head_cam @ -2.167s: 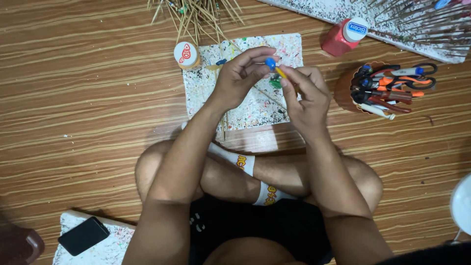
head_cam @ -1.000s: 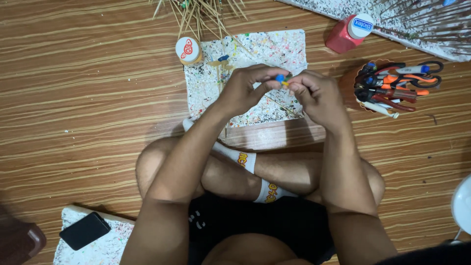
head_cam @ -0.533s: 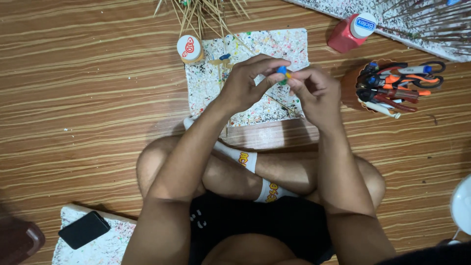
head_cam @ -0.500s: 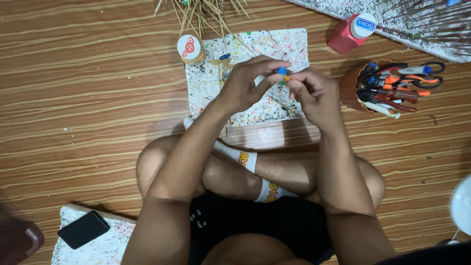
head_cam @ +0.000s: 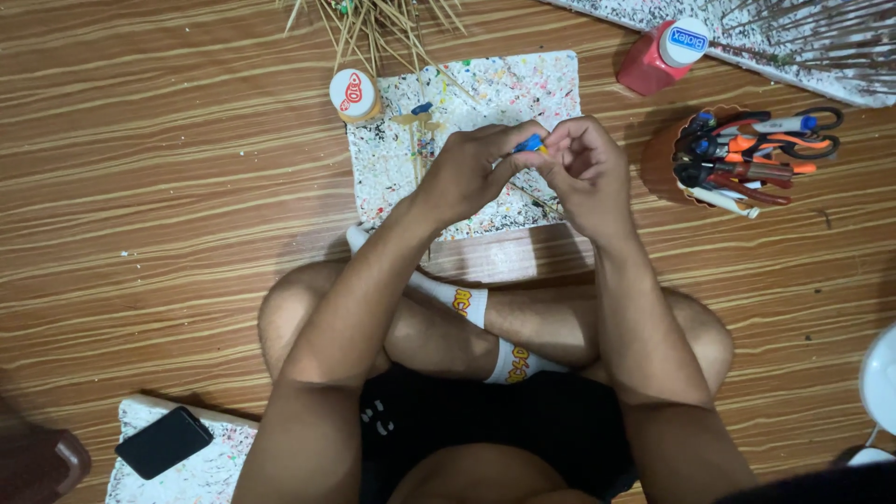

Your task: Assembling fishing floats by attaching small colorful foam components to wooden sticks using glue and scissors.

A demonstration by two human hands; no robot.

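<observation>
Head view, looking down on a person sitting cross-legged on a wood-grain floor (head_cam: pixel 140 187).

Left hand (head_cam: pixel 471 173): fingers curling shut, pinching a small blue piece (head_cam: pixel 530 145) with a speck of yellow at its edge. Right hand (head_cam: pixel 583 173): fingers closing on the same piece from the other side, so the two hands are meeting above the paint-speckled white board (head_cam: pixel 392 168). What the piece is cannot be told; it is mostly hidden.

Progress, as a judgement: work is looking mid-way. One small stick figure with a blue bit (head_cam: pixel 417 114) is lying on the board (perhaps a finished part), while the blue piece is being worked between the fingertips and is not yet set down.

Surroundings, working outward:
- Round-lidded small jar (head_cam: pixel 354 93), white cap with red mark, standing at the board's upper left corner.
- Thin bamboo skewers (head_cam: pixel 373 23), pale and straight, lying fanned just beyond it.
- Red bottle with white cap (head_cam: pixel 665 56), lying tilted, upper right.
- Brown round pot of scissors and pens (head_cam: pixel 737 159), handles orange, blue and black, beside the right hand.
- Black phone (head_cam: pixel 168 441), flat and glossy, resting on a second speckled board (head_cam: pixel 205 467).
</observation>
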